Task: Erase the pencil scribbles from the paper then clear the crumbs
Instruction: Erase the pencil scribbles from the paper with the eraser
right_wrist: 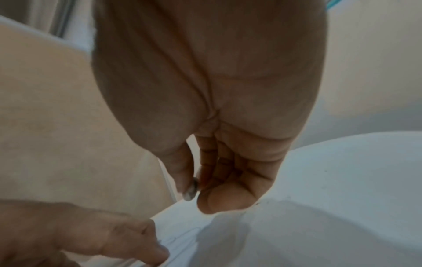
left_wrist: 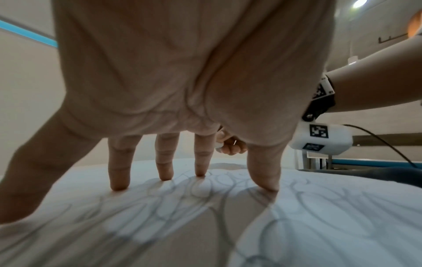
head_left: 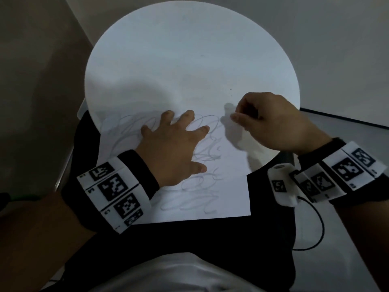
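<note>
Left hand (head_left: 170,148) presses paper (head_left: 227,199), fingers spread; right hand (head_left: 271,125) pinches eraser (right_wrist: 191,191).

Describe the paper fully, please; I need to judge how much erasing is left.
The paper is a white sheet lying flat on the round white table, its near edge overhanging toward the person's lap. Grey looping pencil scribbles cover most of its visible near part, seemingly unerased. The left hand presses it down with spread, straight fingers. The right hand hovers at its far right, pinching a small greyish-white eraser.
</note>
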{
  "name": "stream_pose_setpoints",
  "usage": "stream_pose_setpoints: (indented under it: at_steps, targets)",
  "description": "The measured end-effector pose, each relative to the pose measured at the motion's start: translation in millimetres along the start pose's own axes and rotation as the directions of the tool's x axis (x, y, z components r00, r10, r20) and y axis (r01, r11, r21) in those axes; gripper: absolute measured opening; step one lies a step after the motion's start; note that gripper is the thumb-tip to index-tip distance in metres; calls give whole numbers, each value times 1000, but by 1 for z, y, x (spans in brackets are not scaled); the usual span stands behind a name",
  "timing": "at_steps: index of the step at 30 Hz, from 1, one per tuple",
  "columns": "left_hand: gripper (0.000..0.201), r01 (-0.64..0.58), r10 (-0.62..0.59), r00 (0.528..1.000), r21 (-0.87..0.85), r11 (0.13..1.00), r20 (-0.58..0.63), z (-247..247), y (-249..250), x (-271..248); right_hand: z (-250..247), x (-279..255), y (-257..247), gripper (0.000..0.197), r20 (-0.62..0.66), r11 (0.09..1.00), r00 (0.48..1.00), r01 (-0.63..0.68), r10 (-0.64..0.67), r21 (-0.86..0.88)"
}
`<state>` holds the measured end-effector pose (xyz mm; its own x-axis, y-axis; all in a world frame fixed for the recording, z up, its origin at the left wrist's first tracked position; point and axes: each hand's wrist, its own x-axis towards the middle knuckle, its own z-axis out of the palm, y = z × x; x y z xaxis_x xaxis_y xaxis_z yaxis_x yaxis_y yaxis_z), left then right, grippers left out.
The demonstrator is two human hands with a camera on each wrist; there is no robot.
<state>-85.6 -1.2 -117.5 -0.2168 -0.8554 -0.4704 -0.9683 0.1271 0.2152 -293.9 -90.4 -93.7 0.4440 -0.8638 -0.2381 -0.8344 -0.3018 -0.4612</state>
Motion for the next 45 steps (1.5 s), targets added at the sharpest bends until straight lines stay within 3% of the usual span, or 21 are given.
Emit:
stream_pose_setpoints:
  at_steps: [2,5,11,17,20,24,33,38,42,45]
  targets:
    - [85,13,-13,999,-2,1000,-45,0,-3,-2,-1,0,-6,17,41,995,999,-9,5,96]
    - [85,26,-26,996,-7,1000,-88,2,-3,-6,10,5,-7,15,47,998,999,-7,4,69]
    - [102,25,-25,998,-2,1000,-50,1,0,-4,24,0,-2,15,6,998,1000,-8,7,62]
    - [81,8,-14,997,-68,998,-81,2,4,-2,32,-8,4,17,4,999,999,41,-41,28]
    - [83,-2,-3,995,-62,998,-95,2,5,2,30,-10,5,18,1,996,997,80,-80,33]
    - [96,-1,-1,998,-33,999,-66,2,3,4,27,-11,10,17,-3,995,997,72,-72,63]
    - [101,12,-11,1000,19,1000,-17,-4,0,15,28,9,11,20,-26,981,981,192,-193,-33]
    - [102,24,-24,1000,29,999,-2,-6,1,15,29,1,7,18,103,960,955,278,-279,25]
    - [102,27,-27,1000,36,999,-1,-7,2,18,24,9,16,22,-23,966,965,259,-259,-20]
    - [102,29,-29,1000,48,998,3,-7,3,18,28,5,11,20,56,955,954,297,-296,-12]
